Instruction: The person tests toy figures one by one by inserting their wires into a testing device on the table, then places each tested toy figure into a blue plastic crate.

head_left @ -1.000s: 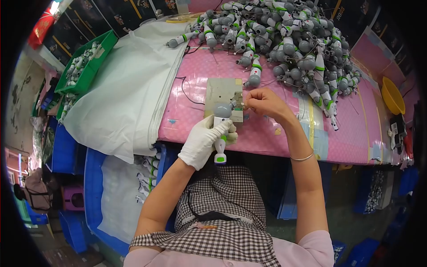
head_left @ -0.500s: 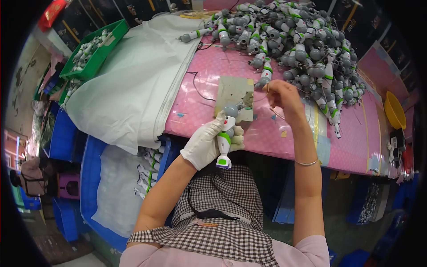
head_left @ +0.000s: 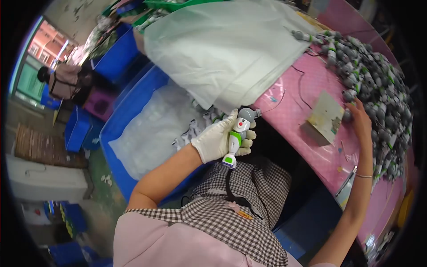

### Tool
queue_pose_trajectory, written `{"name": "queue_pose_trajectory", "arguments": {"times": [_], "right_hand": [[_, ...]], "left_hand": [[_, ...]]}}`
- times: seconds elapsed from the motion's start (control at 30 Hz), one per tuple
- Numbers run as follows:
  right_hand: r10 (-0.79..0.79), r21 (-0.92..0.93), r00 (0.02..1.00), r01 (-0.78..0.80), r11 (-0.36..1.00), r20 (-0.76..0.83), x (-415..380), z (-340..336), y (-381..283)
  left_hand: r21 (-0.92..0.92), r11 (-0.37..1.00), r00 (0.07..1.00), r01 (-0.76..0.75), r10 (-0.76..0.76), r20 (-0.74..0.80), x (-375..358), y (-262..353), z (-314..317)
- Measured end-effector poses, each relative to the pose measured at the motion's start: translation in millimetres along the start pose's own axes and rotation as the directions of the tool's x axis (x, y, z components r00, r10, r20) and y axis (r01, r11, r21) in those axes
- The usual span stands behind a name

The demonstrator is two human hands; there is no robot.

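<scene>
My gloved left hand (head_left: pixel 218 139) is wrapped round a white, green and grey toy-like part (head_left: pixel 235 138), held above the edge of the blue bin. A thin wire sticks out from its grey round end. My bare right hand (head_left: pixel 358 116) reaches to the near side of the heap of similar parts (head_left: pixel 380 89), its fingertips at a grey round end. Whether the fingers grip it cannot be made out. Between the hands, a metal block (head_left: pixel 324 119) stands on the pink table cover (head_left: pixel 311 151).
Below left is a large blue bin (head_left: pixel 116 153) with plastic sheeting and more parts. White sheeting (head_left: pixel 218 44) covers the table's left part. A tool (head_left: pixel 346 181) lies near the front edge. A seated person (head_left: pixel 66 82) is at the far left.
The view has turned leftward. My left hand has carried the part away from the metal block to the bin's edge. My right hand has moved to the heap.
</scene>
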State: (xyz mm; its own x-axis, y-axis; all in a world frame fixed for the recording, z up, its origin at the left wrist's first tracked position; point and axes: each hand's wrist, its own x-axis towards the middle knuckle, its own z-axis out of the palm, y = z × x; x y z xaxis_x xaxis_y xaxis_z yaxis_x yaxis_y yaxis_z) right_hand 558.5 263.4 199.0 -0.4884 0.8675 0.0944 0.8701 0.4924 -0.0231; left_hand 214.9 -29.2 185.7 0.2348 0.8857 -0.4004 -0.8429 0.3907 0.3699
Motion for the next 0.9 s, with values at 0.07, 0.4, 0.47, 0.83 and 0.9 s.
{"name": "queue_pose_trajectory", "arguments": {"times": [0.07, 0.4, 0.47, 0.83, 0.9], "right_hand": [[-0.067, 0.166, 0.996, 0.077, 0.983, -0.066, -1.9, -10.2, -1.7], [0.355, 0.953, 0.89, 0.227, 0.199, -0.286, 25.4, -9.0, 34.7], [0.377, 0.95, 0.872, 0.282, 0.135, -0.313, 32.7, -12.4, 28.5], [0.124, 0.942, 0.976, 0.133, 0.307, -0.179, -31.7, -28.4, -69.7], [0.07, 0.95, 0.987, 0.121, 0.287, -0.147, -56.7, -31.9, -106.4]], "left_hand": [[0.126, 0.991, 0.992, -0.05, 0.063, -0.107, -29.7, 15.7, -29.3], [0.661, -0.512, 0.83, 0.549, 0.245, -0.5, -159.1, 19.3, -144.1], [0.646, -0.576, 0.817, 0.501, 0.068, -0.573, -156.6, 4.1, -162.0], [0.632, -0.756, 0.945, -0.169, 0.056, 0.321, -143.0, -7.7, -197.7], [0.71, -0.687, 0.944, -0.154, 0.111, 0.312, -148.5, 3.6, -168.4]]}}
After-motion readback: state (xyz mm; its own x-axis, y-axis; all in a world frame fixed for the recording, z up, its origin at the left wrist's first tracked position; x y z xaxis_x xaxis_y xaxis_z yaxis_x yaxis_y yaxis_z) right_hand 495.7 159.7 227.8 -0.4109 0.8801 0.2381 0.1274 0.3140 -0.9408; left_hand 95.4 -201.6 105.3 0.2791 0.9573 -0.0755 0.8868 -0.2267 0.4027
